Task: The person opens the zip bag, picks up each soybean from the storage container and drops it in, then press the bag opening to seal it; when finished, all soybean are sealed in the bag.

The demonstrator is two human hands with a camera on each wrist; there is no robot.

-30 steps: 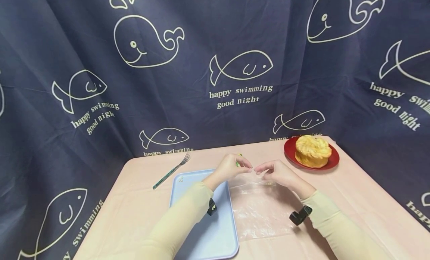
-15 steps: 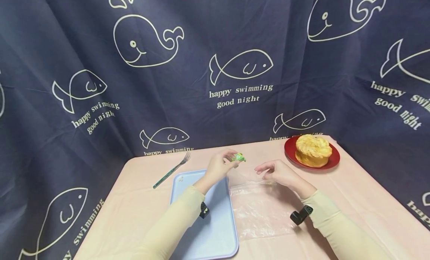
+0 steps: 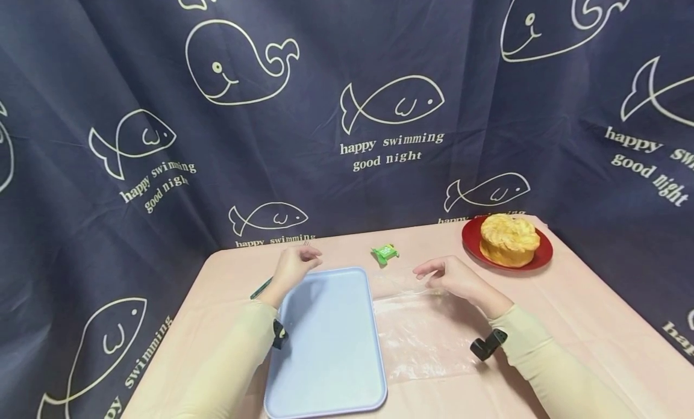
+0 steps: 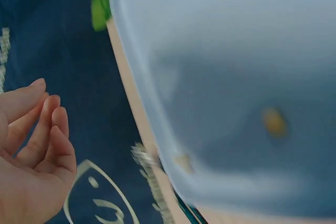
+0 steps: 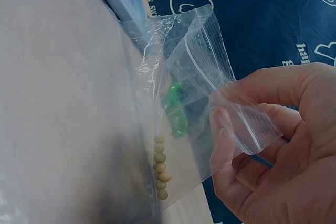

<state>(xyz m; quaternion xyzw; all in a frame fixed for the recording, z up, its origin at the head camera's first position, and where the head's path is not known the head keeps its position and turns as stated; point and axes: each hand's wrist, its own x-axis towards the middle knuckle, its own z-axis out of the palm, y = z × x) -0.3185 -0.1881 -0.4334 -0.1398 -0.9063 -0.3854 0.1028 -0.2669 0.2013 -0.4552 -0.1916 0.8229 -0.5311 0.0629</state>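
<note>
My right hand (image 3: 434,273) pinches the mouth edge of a clear zip bag (image 3: 423,341) that lies flat on the pink table. In the right wrist view the thumb and fingers (image 5: 226,129) grip the bag's lip (image 5: 210,77), and several small tan beads (image 5: 161,167) sit in a row by the bag's side. A small green packet (image 3: 385,253) lies on the table beyond the bag. My left hand (image 3: 300,261) hovers with loosely curled fingers (image 4: 50,129), holding nothing, over the head of a fork (image 3: 262,288) at the far left corner of the light blue tray (image 3: 325,347).
A red plate (image 3: 542,256) carrying a round yellow cake (image 3: 508,239) stands at the table's far right corner. A dark blue curtain with whale prints (image 3: 238,70) hangs close behind and on both sides of the table.
My left hand let go of the green packet, which now lies on the table, and moved left to the fork. My right hand kept its hold on the bag.
</note>
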